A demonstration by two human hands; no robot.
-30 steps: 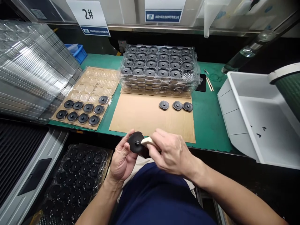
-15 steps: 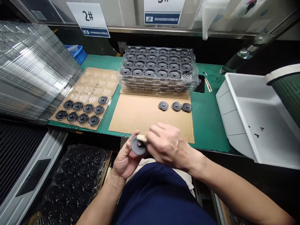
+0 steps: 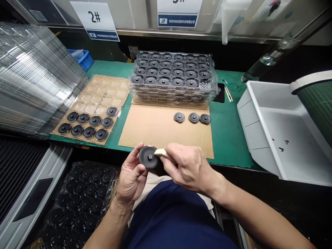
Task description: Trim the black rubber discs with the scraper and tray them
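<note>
Disc (image 3: 149,157) gripped in left hand (image 3: 131,176), block (image 3: 161,152) pinched in right hand (image 3: 187,166) — nine discs (image 3: 89,132) only part-fill the tray (image 3: 100,91), three more (image 3: 179,117) lie loose.

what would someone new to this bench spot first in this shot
Probably the work low in the centre: the bare left hand holds a round, dark disc, and the bare right hand holds a small cream-coloured piece at its edge. Behind, on the green worktop, a stack of clear plastic trays shows rows of similar dark discs. At right sits a large, light-grey plastic bin.
</note>
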